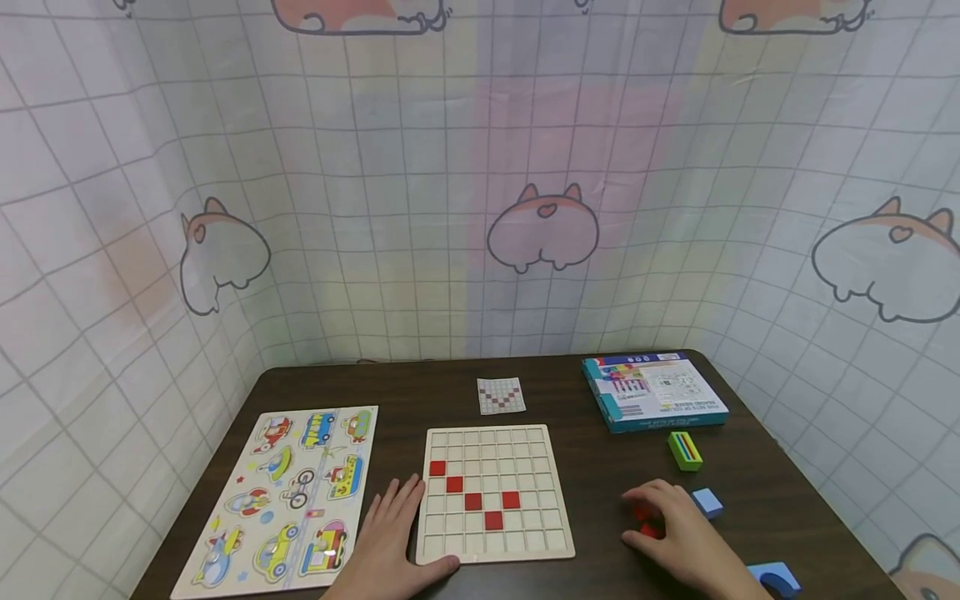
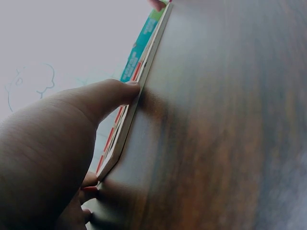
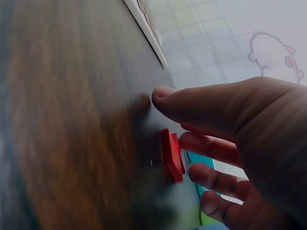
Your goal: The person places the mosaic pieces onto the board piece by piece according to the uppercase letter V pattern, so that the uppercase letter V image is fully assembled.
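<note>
A wooden grid board (image 1: 525,543) lies in front of me, with several red square tiles (image 1: 472,502) set in its cells in a slanting pattern. My left hand (image 1: 392,533) rests at the board's near-left corner, fingers stretched along its left side. In the left wrist view the thumb touches the board's near edge (image 2: 128,125). Right of the board, my right hand (image 1: 678,533) hovers around loose red pieces (image 1: 651,530), partly hidden under its fingers. The right wrist view shows the thumb apart from these red pieces (image 3: 171,155), with the other fingers close beside them.
A small pattern card (image 1: 501,396) lies behind the board. On the left is a vehicle picture puzzle (image 1: 247,533). To the right are a teal box (image 1: 660,392), a green striped block (image 1: 685,451), a blue block (image 1: 707,502) and a blue arch block (image 1: 776,577).
</note>
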### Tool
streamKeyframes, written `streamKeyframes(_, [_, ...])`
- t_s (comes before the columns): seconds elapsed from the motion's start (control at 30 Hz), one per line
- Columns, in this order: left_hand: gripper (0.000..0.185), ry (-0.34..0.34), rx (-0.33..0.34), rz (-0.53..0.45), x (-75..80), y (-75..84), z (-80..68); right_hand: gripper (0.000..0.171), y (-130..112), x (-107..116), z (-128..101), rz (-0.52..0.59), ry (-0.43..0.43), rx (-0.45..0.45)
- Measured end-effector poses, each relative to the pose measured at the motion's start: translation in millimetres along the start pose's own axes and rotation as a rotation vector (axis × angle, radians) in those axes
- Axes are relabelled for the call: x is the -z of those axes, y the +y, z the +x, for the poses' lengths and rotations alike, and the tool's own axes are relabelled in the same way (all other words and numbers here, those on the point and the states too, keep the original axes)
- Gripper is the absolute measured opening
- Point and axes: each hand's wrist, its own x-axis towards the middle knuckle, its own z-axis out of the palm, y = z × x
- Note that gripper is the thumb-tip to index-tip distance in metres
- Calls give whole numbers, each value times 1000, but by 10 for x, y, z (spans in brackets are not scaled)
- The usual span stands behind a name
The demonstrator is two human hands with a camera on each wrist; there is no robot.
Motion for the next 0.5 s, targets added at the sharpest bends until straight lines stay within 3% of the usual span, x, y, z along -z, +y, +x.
streamKeyframes(0.3, [133, 4, 0, 4, 10, 10, -8, 53, 116, 47, -51, 8, 40, -34])
streamKeyframes(0.5, [133, 10, -12, 2, -7, -10, 6, 54, 124, 71, -48, -18, 28, -110])
